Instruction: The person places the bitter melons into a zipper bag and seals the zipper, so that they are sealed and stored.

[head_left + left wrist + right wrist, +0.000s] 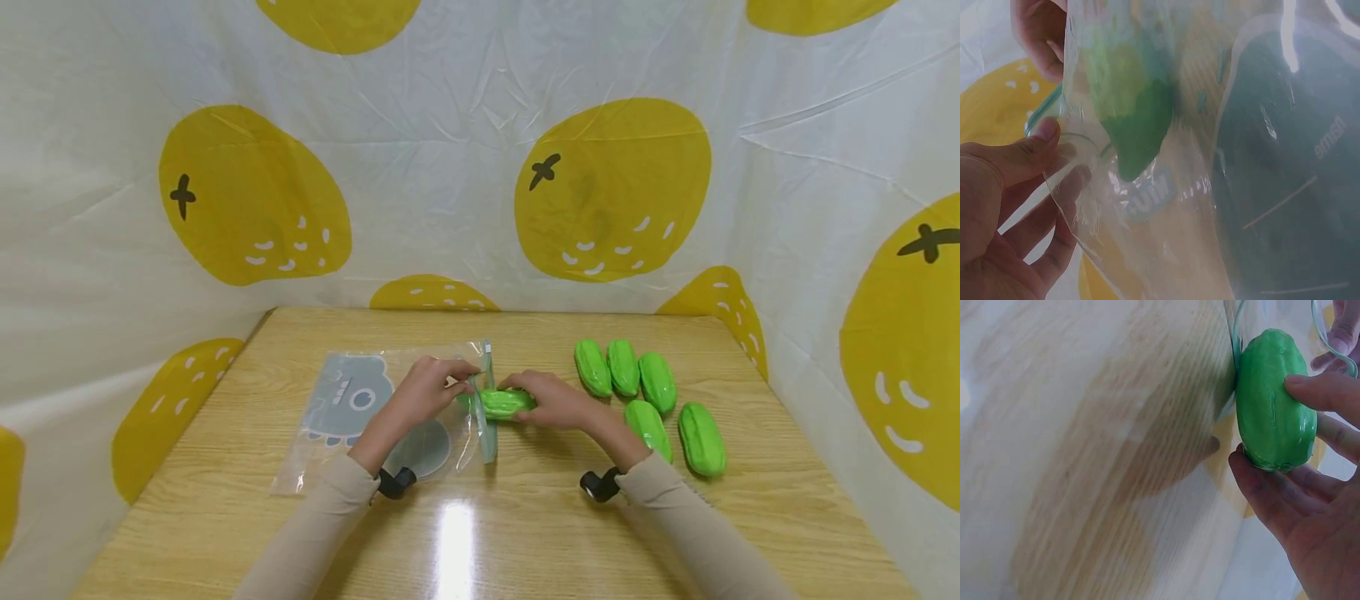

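Note:
On the left lies a clear zip bag (345,467) with a grey-blue monster print, its green-edged mouth (489,446) facing right and spread apart. My left hand (426,390) pinches the mouth's edge between thumb and fingers. A glossy, bright green ridged oblong piece (1275,406) is held in my right hand (558,402), thumb on one side and fingers on the other. Its front end is inside the bag mouth; through the film in the left wrist view a green tapered end (1138,137) shows.
Several similar green pieces (658,382) lie to the right on the wooden table (555,533), some beside and beyond my right forearm. A white curtain (435,208) with yellow fruit prints hangs behind the table and at both sides.

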Available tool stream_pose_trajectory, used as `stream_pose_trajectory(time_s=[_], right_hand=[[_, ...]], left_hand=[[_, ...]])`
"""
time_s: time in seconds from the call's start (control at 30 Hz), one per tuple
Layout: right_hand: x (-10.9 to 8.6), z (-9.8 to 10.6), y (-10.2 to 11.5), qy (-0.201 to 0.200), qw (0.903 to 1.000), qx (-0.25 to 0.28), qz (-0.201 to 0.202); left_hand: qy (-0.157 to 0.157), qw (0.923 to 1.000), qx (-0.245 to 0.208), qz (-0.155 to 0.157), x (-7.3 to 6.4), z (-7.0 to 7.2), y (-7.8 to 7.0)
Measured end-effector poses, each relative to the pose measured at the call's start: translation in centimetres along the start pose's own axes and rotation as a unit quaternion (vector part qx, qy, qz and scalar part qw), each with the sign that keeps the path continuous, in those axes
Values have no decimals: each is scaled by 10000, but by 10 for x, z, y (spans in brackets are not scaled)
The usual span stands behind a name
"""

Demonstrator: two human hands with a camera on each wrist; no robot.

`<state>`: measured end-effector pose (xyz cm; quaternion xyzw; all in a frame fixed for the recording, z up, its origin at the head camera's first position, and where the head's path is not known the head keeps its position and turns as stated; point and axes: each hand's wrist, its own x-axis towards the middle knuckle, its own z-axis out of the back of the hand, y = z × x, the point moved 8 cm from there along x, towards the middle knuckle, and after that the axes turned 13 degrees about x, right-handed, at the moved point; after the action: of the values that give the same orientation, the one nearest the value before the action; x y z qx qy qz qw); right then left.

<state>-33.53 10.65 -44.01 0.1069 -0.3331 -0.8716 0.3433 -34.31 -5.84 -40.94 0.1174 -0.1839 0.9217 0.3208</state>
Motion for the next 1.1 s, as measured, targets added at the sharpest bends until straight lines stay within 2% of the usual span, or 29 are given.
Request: stream_pose_trajectory(time_s=[0.27, 0.47, 0.77, 1.1], right_hand=[[3, -3, -2, -230, 9992, 278, -177], [5, -4, 2, -311, 9989, 308, -153], [3, -5, 4, -342, 9990, 268, -87], [4, -5, 2, -340, 9986, 323, -227]], left_hand=[[-17, 10000, -5, 0, -1, -1, 0], [-44, 10000, -5, -1, -1, 0, 0], [-79, 10000, 49, -15, -1, 0, 1], [-75, 9999, -53, 101, -4, 1, 1]])
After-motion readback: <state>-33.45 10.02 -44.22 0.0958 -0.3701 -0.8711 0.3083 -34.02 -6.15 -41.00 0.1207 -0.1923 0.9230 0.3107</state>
